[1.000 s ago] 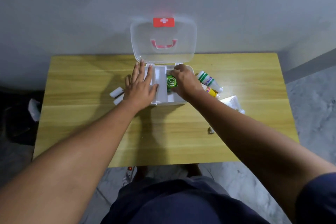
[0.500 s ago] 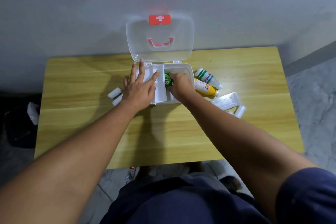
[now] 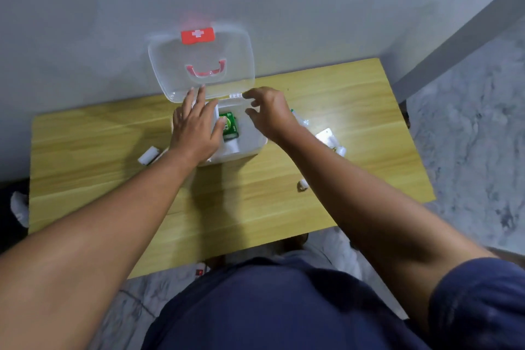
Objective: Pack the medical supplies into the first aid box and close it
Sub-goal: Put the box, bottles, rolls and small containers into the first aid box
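The white first aid box [image 3: 250, 148] stands open on the wooden table [image 3: 255, 193], its clear lid [image 3: 201, 65] with a red cross latch and red handle upright against the wall. A green packet [image 3: 229, 125] lies inside the box. My left hand [image 3: 196, 128] rests flat, fingers spread, on the left part of the box. My right hand [image 3: 270, 113] hovers above the right side of the box, fingers apart and holding nothing.
White gauze rolls [image 3: 147, 155] lie left of the box. Right of it are a flat clear packet [image 3: 326, 136], a white roll [image 3: 341, 150] and a small white item [image 3: 302, 185]. Bottles behind my right hand are mostly hidden. The wall is close behind.
My right hand has let go of the green packet, which now lies in the box, and has lifted up and to the right. The left hand stays on the box.
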